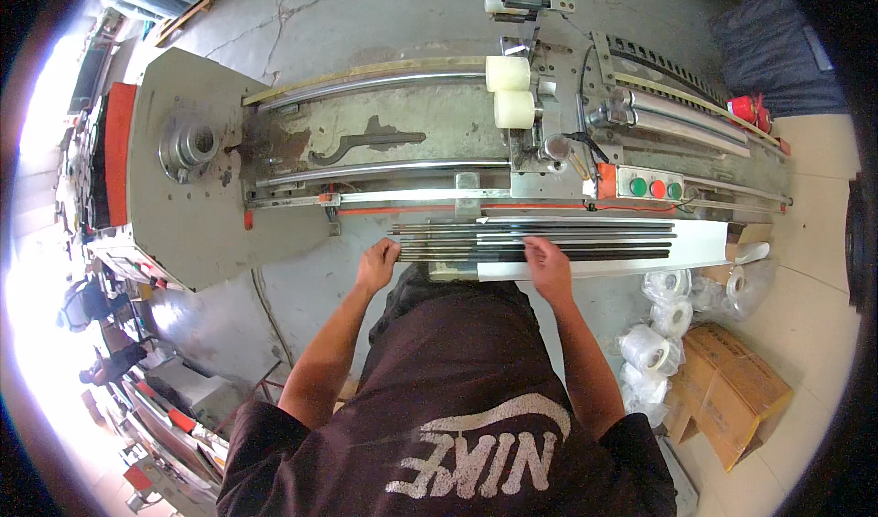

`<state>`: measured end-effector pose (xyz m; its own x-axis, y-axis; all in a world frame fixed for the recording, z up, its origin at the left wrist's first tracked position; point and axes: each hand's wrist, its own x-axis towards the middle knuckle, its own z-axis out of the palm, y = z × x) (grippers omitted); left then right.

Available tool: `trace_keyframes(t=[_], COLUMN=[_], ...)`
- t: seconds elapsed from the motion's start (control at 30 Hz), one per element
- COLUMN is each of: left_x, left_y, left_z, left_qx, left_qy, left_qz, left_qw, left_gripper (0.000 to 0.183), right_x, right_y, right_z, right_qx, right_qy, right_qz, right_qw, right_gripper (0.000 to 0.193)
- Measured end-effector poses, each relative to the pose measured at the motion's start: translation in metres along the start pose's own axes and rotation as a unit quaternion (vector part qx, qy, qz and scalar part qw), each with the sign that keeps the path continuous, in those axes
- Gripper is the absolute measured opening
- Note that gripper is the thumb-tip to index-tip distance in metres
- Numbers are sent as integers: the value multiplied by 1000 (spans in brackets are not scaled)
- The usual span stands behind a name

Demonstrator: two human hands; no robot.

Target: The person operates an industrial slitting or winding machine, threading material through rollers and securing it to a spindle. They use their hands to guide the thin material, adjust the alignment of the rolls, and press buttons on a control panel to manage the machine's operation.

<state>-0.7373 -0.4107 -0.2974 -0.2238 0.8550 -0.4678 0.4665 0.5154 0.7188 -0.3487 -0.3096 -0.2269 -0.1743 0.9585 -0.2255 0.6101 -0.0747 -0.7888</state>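
Note:
Several long, thin metal rods (604, 239) lie side by side in front of me, silvery at the left and darker toward the right. Their right part rests on a white sheet (702, 241). At the rods' left ends, my left hand (379, 265) is closed, its fingers pressed to the ends nearest me. My right hand (550, 266) reaches over the near rods around their middle, fingers curled in on them. The exact grip of each hand is partly hidden by the fingers themselves.
Beyond the rods stands a long grey machine (206, 215) with steel guide bars and white rollers (509, 95). A button box (654, 186) sits on its near side. A hook-shaped wrench (366, 142) lies on its bed. Plastic-wrapped rolls (651, 348) and a cardboard box (732, 389) are at right.

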Motion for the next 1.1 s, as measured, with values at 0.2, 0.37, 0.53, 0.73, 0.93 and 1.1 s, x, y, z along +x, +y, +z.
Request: trace_keyframes(t=[0.2,0.37,0.53,0.73,0.93,1.1], left_x=[-8,-31,-64,-34,19,53], left_y=[19,33,86,138,220,262], left_z=[2,-9,-36,-33,-40,-45], left_qx=[-17,24,-76,-163,-241,-275], left_qy=[129,145,153,189,145,146], left_qz=[72,73,14,99,120,118], left_qw=[989,986,985,963,952,943], left_gripper=[33,29,33,36,25,25], right_x=[15,28,32,59,134,193], right_y=[-50,-54,-98,-142,-171,-164], right_z=[30,26,-3,-74,-133,-145], right_qx=[-248,-317,-238,-240,-269,-254], right_qy=[-79,-148,-143,-74,16,26], right_qz=[-227,-306,-401,-419,-455,-445], right_qw=[938,885,873,873,849,859], right_gripper=[26,21,23,22,20,20])
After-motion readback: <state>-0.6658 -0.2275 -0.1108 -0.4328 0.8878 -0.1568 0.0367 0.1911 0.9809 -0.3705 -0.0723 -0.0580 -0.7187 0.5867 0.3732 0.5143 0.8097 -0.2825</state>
